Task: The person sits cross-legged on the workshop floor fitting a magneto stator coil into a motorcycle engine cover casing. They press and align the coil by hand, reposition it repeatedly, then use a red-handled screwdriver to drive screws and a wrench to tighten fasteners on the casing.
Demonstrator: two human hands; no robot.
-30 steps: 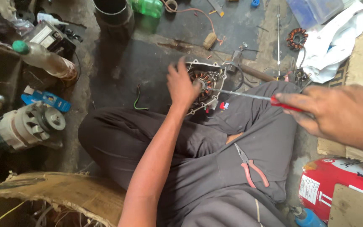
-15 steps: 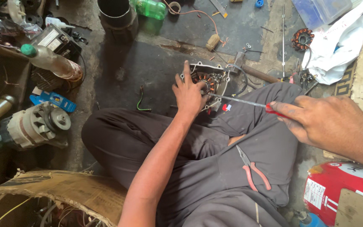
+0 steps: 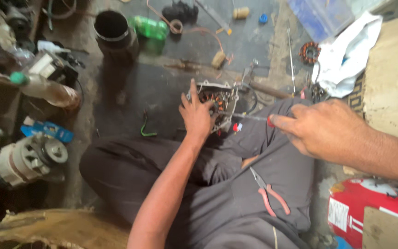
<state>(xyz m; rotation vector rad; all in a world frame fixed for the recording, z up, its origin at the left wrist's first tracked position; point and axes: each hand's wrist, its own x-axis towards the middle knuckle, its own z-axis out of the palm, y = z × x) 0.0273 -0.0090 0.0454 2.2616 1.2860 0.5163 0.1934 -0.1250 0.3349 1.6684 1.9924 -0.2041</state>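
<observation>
Motor on the floor before the crossed legs, a hand at each side.

The left hand (image 3: pixel 196 115) lies on the motor (image 3: pixel 217 102), which sits just beyond the knees. The right hand (image 3: pixel 325 131), to the motor's right, holds a screwdriver (image 3: pixel 247 117) whose tip reaches left into the motor. Pliers (image 3: pixel 269 192) lie on the lap, below the right hand. A wire (image 3: pixel 146 127) lies on the floor left of the left hand. Farther left, near the frame edge, are a bottle (image 3: pixel 47 90) and, nearer the person, an alternator (image 3: pixel 26 159). Behind the motor stand a pipe (image 3: pixel 114 32) and, to its right, a second bottle (image 3: pixel 149 27). A cloth (image 3: pixel 351 55) lies behind the right hand, with a coil (image 3: pixel 309 52) at its left edge. A can (image 3: pixel 369 210) sits at the lower right.
</observation>
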